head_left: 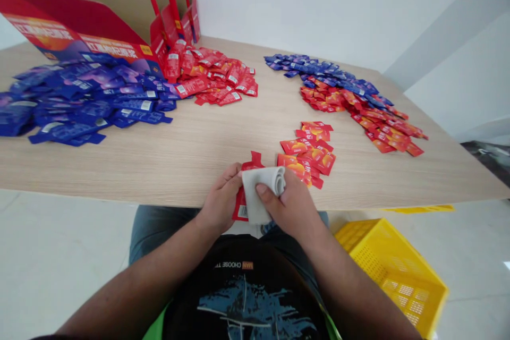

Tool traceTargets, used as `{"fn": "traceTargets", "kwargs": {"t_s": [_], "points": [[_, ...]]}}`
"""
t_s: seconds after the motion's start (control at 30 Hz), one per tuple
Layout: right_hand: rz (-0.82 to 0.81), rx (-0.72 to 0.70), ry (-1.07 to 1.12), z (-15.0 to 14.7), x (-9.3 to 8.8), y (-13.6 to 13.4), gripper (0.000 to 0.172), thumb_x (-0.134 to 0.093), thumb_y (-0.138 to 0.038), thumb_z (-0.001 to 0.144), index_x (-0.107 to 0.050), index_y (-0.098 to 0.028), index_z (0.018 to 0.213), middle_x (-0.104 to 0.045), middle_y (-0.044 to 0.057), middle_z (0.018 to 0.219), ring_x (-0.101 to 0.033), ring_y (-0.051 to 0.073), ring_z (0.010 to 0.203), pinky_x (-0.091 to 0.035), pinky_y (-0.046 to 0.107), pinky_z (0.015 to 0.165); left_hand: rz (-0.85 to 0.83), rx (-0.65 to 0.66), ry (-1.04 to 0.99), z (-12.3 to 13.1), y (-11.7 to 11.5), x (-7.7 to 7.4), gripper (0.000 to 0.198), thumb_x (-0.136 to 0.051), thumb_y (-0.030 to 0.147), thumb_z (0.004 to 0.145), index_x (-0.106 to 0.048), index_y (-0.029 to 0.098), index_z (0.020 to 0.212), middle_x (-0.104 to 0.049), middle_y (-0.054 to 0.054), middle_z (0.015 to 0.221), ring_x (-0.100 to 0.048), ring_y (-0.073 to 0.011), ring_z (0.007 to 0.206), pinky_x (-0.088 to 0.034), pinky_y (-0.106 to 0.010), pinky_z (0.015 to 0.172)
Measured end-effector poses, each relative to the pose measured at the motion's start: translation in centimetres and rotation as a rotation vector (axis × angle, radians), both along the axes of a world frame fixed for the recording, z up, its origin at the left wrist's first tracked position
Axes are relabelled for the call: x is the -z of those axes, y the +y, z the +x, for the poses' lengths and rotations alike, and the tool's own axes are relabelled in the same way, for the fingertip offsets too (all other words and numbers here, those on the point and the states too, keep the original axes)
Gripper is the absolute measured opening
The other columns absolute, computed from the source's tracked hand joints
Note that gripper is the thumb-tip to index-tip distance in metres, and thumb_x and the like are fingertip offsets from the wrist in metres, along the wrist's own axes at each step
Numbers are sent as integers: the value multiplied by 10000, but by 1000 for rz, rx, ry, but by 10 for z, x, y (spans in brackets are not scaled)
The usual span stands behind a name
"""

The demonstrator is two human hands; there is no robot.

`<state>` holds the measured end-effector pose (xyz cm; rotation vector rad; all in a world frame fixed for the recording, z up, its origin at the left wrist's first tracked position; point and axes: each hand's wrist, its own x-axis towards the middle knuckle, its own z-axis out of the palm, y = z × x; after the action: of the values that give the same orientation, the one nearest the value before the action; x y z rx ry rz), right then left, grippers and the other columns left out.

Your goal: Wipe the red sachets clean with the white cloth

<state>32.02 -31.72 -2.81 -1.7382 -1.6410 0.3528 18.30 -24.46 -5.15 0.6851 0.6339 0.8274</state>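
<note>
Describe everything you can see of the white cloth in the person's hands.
The white cloth is plain, soft-looking fabric, folded into a creased wad with a rolled fold at its upper end. It lies over a red sachet held by the left hand, and the right hand presses on it with the thumb. It sits just past the table's edge, above the person's jeans.

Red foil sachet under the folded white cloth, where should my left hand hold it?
Probably the lower end of the red foil sachet, from the left: that strip, with its white label, sticks out below the folded white cloth, which covers the middle. Your left hand then stays clear of the cloth.
</note>
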Motion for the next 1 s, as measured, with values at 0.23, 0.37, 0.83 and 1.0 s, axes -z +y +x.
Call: {"fn": "traceTargets", "kwargs": {"t_s": [0.23,0.37,0.83,1.0], "points": [[48,18,-15,-4,3,-6,258,-542,-468,932,-554,-213,890,-597,51,840,-574,209,794,-460,345,690,-23,-42,-47,8,3,-10,123,-648,269,826,-577,170,819,-585,16,639,-511,-99,533,-432,-222,537],[-29,-162,1,-5,10,-12,229,-592,-451,909,-573,-223,907,-608,44,873,-585,211,841,-483,344,720,-69,-68,-26,10,4,-11,97,-629,251,820,-582,168,839,-603,9,655,-518,-101,527,-436,-221,529],[83,25,21,22,-14,8,305,-559,-515,918,-594,-212,922,-648,61,875,-616,228,839,-474,359,725,74,170,-35,4,-13,-5,220,-622,250,851,-685,159,1041,-701,-53,843,-670,-198,840,-530,-313,772],[98,78,52,28,-17,20,329,-544,-534,919,-590,-209,900,-659,63,874,-619,222,808,-463,350,694,292,158,22,-2,-9,2,250,-613,254,872,-699,163,1088,-701,-72,1034,-626,-209,1035,-476,-313,928]]}}
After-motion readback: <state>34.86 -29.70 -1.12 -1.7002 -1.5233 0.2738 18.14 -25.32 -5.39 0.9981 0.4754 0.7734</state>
